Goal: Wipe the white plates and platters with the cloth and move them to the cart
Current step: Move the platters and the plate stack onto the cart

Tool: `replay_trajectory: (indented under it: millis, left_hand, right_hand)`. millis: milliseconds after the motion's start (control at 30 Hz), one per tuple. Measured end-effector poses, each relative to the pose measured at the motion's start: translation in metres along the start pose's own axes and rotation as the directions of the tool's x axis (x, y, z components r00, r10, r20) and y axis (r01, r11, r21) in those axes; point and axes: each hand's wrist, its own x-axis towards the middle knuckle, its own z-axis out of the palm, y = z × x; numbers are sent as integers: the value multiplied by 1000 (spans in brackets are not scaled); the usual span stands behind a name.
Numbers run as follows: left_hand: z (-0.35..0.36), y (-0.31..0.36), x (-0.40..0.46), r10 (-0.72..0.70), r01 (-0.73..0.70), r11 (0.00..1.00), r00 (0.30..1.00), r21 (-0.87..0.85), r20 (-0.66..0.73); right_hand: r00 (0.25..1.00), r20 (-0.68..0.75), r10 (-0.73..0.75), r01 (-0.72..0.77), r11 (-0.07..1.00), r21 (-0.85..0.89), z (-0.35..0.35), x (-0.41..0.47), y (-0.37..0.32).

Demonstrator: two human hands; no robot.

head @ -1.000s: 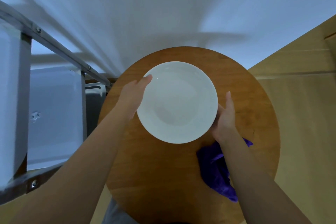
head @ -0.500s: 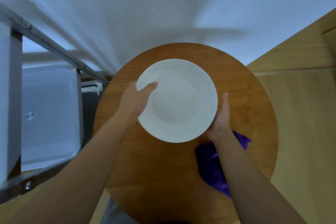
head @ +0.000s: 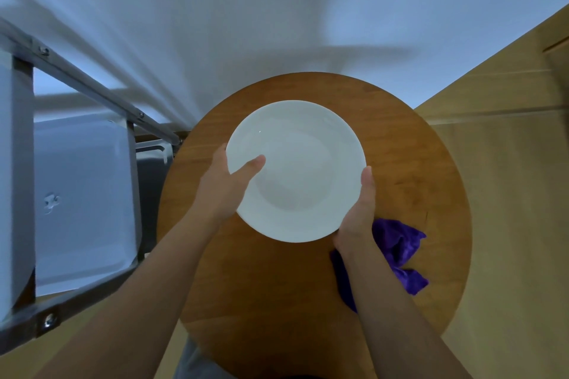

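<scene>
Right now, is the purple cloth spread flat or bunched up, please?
Bunched up: the purple cloth lies crumpled in folds on the round table, partly behind the right hand.

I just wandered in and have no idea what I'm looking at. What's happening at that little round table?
A person holds a white plate in both hands over a round wooden table. The left hand grips its left rim, thumb on top; the right hand cups the right rim. A purple cloth lies on the table, untouched. A metal cart stands at the left.

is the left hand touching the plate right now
Touching. The head view shows the left hand gripping the white plate at its left rim, with the thumb lying across the top of the rim.
</scene>
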Motion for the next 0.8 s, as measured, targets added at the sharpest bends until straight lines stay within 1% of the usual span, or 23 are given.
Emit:
replay_trajectory:
  millis: [67, 133, 167, 233, 267, 300, 367, 433, 500, 567, 633, 733, 800]
  left_hand:
    - [-3, 1, 1, -9, 11, 1000, 999, -26, 53]
    - [-10, 7, 4, -27, 34, 998, 993, -60, 112]
    - [-13, 10, 7, -46, 55, 996, 992, -71, 118]
    - [-16, 10, 12, -82, 90, 990, 994, -110, 75]
    - [-16, 8, 13, -98, 108, 982, 993, -154, 68]
    - [-14, 5, 13, -105, 123, 968, 990, -220, 89]
    - [-9, -4, 10, -98, 155, 928, 979, -340, 181]
    - [-5, -12, 5, -85, 180, 896, 967, -405, 242]
    - [-4, -21, 0, -86, 204, 869, 960, -450, 268]
    - [-1, -29, -5, -80, 218, 847, 954, -486, 288]
    - [5, -31, -8, -68, 196, 838, 963, -509, 261]
    - [14, -25, -12, -107, 165, 827, 985, -538, 138]
    - [15, -22, -13, -107, 144, 820, 989, -553, 99]
  right_hand:
    - [999, -39, -14, 12, 999, -51, 0, 2, 1]
    - [999, -38, -27, 22, 994, -110, -4, 4, 0]
    - [999, -25, -32, 28, 991, -134, -6, 6, -1]
    - [999, 22, -29, 33, 984, -172, -10, 9, -5]
    - [998, 55, -18, 27, 984, -178, -13, 11, -8]
    - [997, 82, -3, 18, 984, -178, -16, 13, -12]
    - [992, 122, 20, 3, 982, -190, -20, 19, -22]
    - [988, 146, 46, -6, 965, -263, -19, 28, -34]
    - [985, 133, 113, -61, 936, -346, -9, 38, -51]
    - [979, 123, 165, -90, 881, -465, 2, 47, -66]
    - [974, 130, 187, -91, 844, -529, 10, 54, -74]
    - [978, 113, 177, -103, 873, -476, 13, 55, -73]
    - [977, 131, 165, -88, 885, -458, 14, 50, -68]
